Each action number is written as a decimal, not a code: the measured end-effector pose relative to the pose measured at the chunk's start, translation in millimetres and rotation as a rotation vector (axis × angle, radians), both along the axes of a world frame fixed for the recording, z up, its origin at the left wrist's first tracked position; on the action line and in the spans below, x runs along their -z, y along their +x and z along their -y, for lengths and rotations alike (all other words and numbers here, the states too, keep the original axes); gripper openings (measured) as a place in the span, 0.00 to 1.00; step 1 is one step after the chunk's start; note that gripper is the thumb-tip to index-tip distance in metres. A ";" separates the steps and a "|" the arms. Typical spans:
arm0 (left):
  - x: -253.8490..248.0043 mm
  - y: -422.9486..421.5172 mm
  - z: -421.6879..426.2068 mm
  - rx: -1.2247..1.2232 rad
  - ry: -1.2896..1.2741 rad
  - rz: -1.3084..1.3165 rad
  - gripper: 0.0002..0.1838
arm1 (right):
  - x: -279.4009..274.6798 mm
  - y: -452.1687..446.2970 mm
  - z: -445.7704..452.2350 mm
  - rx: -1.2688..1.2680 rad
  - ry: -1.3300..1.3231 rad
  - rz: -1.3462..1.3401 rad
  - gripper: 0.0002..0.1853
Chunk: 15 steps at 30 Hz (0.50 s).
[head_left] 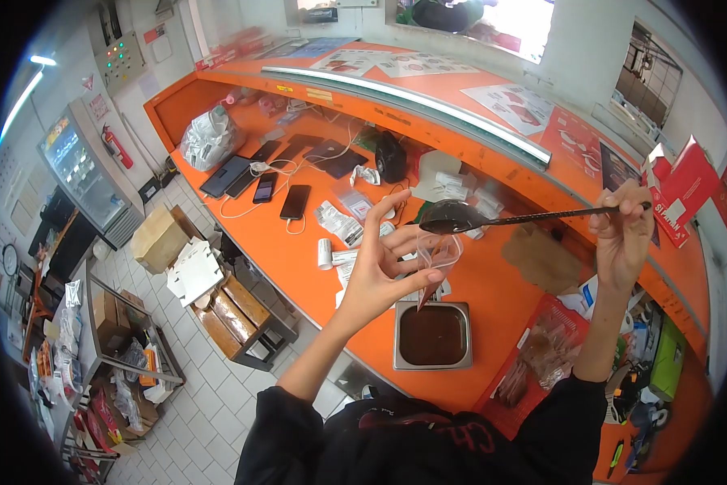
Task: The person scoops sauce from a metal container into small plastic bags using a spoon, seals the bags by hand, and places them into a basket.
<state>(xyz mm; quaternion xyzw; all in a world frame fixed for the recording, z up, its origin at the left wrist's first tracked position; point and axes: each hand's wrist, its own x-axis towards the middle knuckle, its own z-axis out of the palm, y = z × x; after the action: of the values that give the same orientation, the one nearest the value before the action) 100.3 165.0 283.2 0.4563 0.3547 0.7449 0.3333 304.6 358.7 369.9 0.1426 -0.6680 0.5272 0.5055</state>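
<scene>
My left hand (373,271) holds a small clear plastic bag (440,252) with its mouth spread open; some brown shows low in the bag. A long black ladle (533,217) is gripped near its handle end by my right hand (622,234). The ladle's bowl is over the bag's mouth, and I cannot tell whether it touches the rim. Below the bag, a square metal pan (434,366) holds dark brown sauce (432,333) on the orange counter.
Right of the pan, a red basket (493,404) holds filled plastic bags (545,356). Phones (295,202), cables and paper rolls (325,254) lie on the counter (323,311). An orange shelf (428,121) runs above the back. Boxes (194,271) stand on the left.
</scene>
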 end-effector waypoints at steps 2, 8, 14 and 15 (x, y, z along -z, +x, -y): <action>1.8 -0.5 -0.9 0.014 0.009 0.009 0.47 | -1.5 2.3 2.7 -0.006 0.063 0.010 0.12; -0.2 2.3 -3.1 0.015 0.005 0.023 0.47 | -4.6 6.5 8.9 0.028 0.155 0.033 0.12; 5.4 -0.6 -4.8 0.004 0.018 -0.011 0.48 | -2.2 7.1 9.7 0.023 0.168 0.044 0.11; 5.1 -0.4 -4.7 0.003 0.019 -0.011 0.48 | -1.5 7.0 10.0 0.022 0.169 0.043 0.11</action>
<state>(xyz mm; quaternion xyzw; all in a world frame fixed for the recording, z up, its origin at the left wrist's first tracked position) 99.9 169.8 278.1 0.4642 0.3489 0.7451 0.3282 311.6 348.7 371.3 0.1657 -0.7223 0.4664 0.4829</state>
